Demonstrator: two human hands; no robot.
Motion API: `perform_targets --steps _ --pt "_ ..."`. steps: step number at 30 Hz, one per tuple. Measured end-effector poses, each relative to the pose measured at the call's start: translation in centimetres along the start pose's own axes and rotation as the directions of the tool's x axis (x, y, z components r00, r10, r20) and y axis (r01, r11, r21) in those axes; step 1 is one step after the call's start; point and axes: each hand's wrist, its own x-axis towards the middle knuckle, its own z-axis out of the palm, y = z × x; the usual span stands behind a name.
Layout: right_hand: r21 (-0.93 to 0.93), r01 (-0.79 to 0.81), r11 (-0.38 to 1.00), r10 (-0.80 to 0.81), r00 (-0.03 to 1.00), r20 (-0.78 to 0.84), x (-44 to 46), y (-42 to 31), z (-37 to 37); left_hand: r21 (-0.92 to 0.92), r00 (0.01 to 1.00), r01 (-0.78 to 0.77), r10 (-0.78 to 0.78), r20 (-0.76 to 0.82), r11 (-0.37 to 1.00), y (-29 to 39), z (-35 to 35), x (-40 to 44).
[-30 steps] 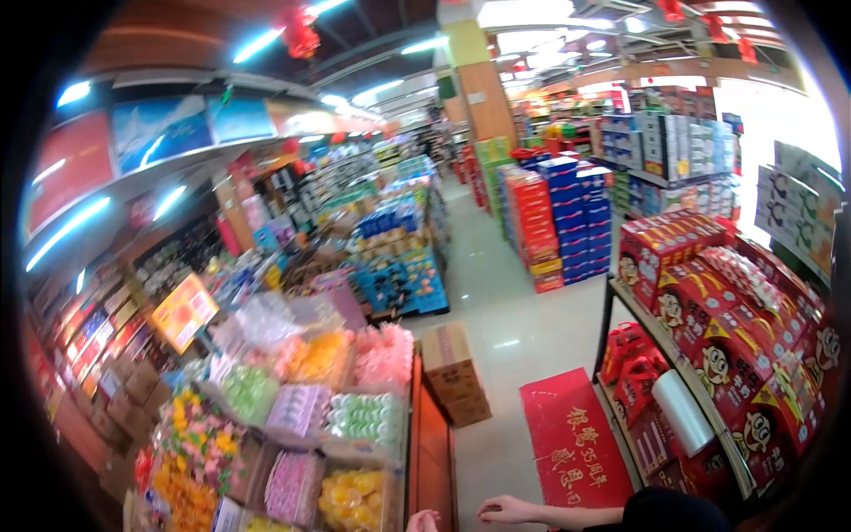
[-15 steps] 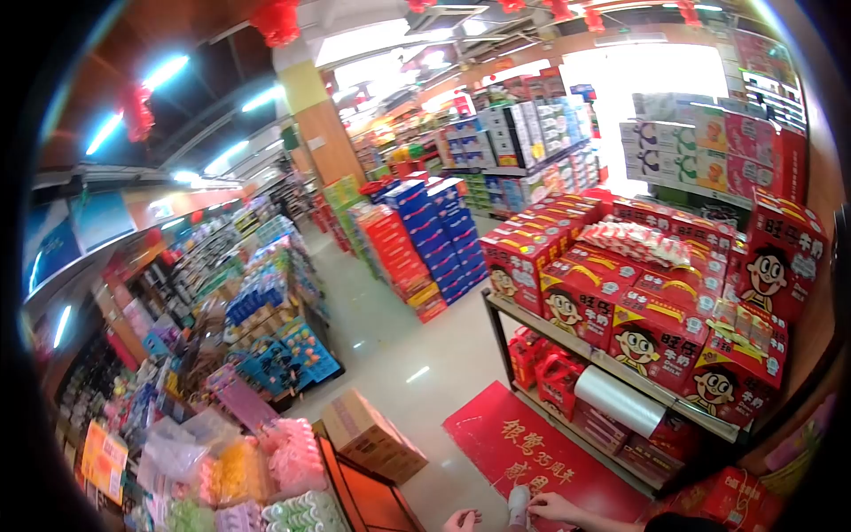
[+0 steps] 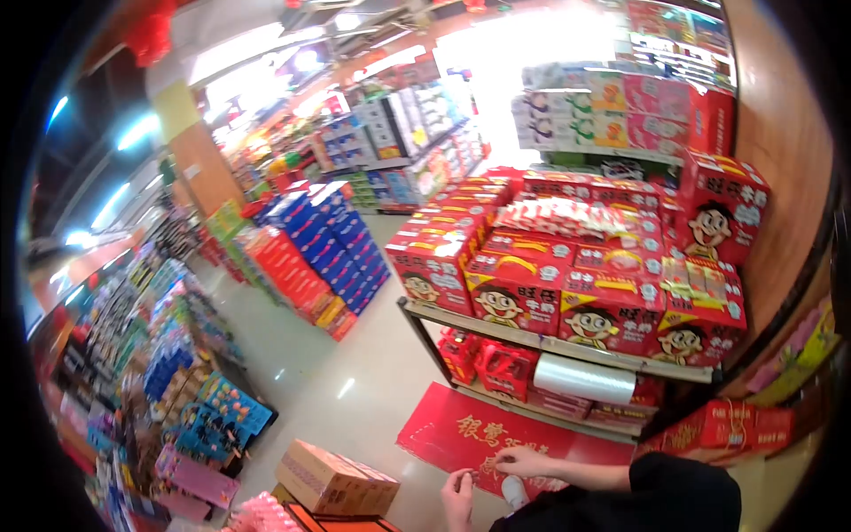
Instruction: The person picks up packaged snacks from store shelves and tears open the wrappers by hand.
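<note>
My left hand (image 3: 458, 498) is raised at the bottom centre, its fingers curled together; whether anything small is between them is too small to tell. Just right of it, my right hand (image 3: 521, 460) reaches in from a dark sleeve, fingers bent and the tips close together, also too small to make out. The hands are apart, over a red floor mat (image 3: 434, 421) with gold lettering. A light-coloured shoe (image 3: 514, 490) shows below them.
A rack (image 3: 567, 342) ahead holds red milk cartons (image 3: 519, 294) and, lower down, a clear plastic roll (image 3: 583, 379). A cardboard box (image 3: 324, 476) stands on the floor at lower left. Blue cartons (image 3: 324, 239) are stacked farther back.
The view has swung right and the rack now sits nearer the centre. The candy bins have mostly left the view. More of my right arm and dark sleeve shows.
</note>
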Motion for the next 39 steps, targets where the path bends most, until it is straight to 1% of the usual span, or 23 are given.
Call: perform_targets --steps 2,3,4,6,7,11,13,14,16,19,24,25,26,27,28,30,31,32,34,35,36,37,39 --pt "-0.178 0.164 0.97 -0.171 0.985 -0.028 1.8 -1.4 -0.1 -0.02 0.999 0.041 -0.041 -0.008 0.999 0.6 -0.5 2.1" --pt "-0.077 0.013 0.997 -0.013 1.0 0.004 2.6 -2.2 -0.3 -0.038 0.999 0.042 -0.041 0.007 0.998 -0.4 -0.8 3.7" --pt "-0.106 0.012 0.994 -0.01 1.0 0.014 3.5 -2.5 -0.7 -0.05 0.999 0.023 -0.021 0.032 0.999 -0.9 -0.9 5.1" --pt "-0.167 0.094 0.981 -0.111 0.989 -0.093 4.1 -3.2 -1.3 -0.094 0.997 -0.017 0.024 0.072 0.995 -1.6 -0.3 7.7" --pt "-0.18 0.097 0.979 -0.12 0.985 -0.122 4.2 -3.7 -2.0 -0.154 0.994 0.055 -0.04 0.101 0.987 0.1 0.4 8.3" --pt "-0.201 0.036 0.979 -0.088 0.962 -0.257 3.2 -4.5 -5.7 -0.057 0.979 0.034 -0.022 0.202 0.998 0.5 2.6 12.3" --pt "-0.114 0.039 0.993 -0.075 0.942 -0.327 2.5 -4.3 -7.7 -0.083 0.974 0.05 -0.03 0.226 0.995 1.1 4.5 13.7" --pt "-0.165 0.008 0.986 -0.069 0.928 -0.367 2.0 -4.2 -9.0 -0.07 0.971 0.034 -0.016 0.238 0.997 1.2 5.3 14.4" --pt "-0.108 -0.035 0.994 -0.016 0.896 -0.443 1.6 -4.2 -11.1 -0.064 0.963 0.013 0.005 0.27 0.998 1.4 7.2 15.7" --pt "-0.187 0.002 0.982 -0.102 0.843 -0.528 0.9 -4.9 -14.7 -0.048 0.956 0.005 0.01 0.295 0.999 3.4 11.2 17.1" --pt "-0.308 0.187 0.933 -0.35 0.672 -0.653 -2.2 -7.4 -22.4 0.006 0.935 -0.088 0.08 0.345 0.996 6.3 20.0 17.5" --pt "-0.403 0.198 0.893 -0.432 0.627 -0.649 -3.8 -8.7 -24.7 0.053 0.931 -0.115 0.089 0.355 0.992 7.3 22.0 17.1" --pt "-0.443 0.219 0.87 -0.484 0.558 -0.674 -5.4 -10.0 -27.0 0.174 0.935 -0.071 0.004 0.355 0.982 7.9 24.0 16.8" --pt "-0.447 0.238 0.862 -0.503 0.505 -0.702 -7.0 -10.6 -29.7 0.157 0.911 -0.148 0.073 0.406 0.977 7.9 26.2 16.5" --pt "-0.42 0.211 0.883 -0.469 0.449 -0.761 -8.9 -11.0 -32.3 0.141 0.88 -0.219 0.133 0.455 0.965 7.5 28.3 15.9" --pt "-0.518 0.168 0.838 -0.545 0.24 -0.803 -12.2 -10.6 -37.9 0.291 0.814 -0.281 0.066 0.577 0.915 6.5 32.3 15.1" --pt "-0.615 0.015 0.788 -0.61 0.149 -0.778 -14.0 -11.0 -40.5 0.283 0.758 -0.403 0.144 0.636 0.87 6.2 34.6 14.4" --pt "-0.65 -0.111 0.752 -0.641 0.106 -0.76 -15.6 -10.4 -43.0 0.267 0.69 -0.512 0.206 0.694 0.817 6.2 36.9 13.5" --pt "-0.613 -0.299 0.731 -0.607 0.124 -0.785 -18.3 -8.8 -46.7 0.144 0.509 -0.688 0.331 0.795 0.711 7.9 41.9 11.7" --pt "-0.615 -0.377 0.693 -0.623 0.116 -0.773 -19.3 -8.1 -48.6 0.16 0.478 -0.699 0.29 0.829 0.697 9.5 44.4 10.6" --pt "-0.612 -0.451 0.65 -0.64 0.11 -0.761 -20.0 -7.4 -50.3 0.111 0.411 -0.762 0.344 0.844 0.638 10.3 46.8 10.2" --pt "-0.545 -0.494 0.678 -0.565 0.124 -0.816 -20.2 -6.5 -51.3 0.08 0.386 -0.795 0.4 0.831 0.601 11.3 49.4 9.8" --pt "-0.547 -0.607 0.576 -0.552 0.204 -0.809 -19.9 -6.5 -51.6 0.075 0.388 -0.824 0.463 0.797 0.561 12.3 54.4 9.8"
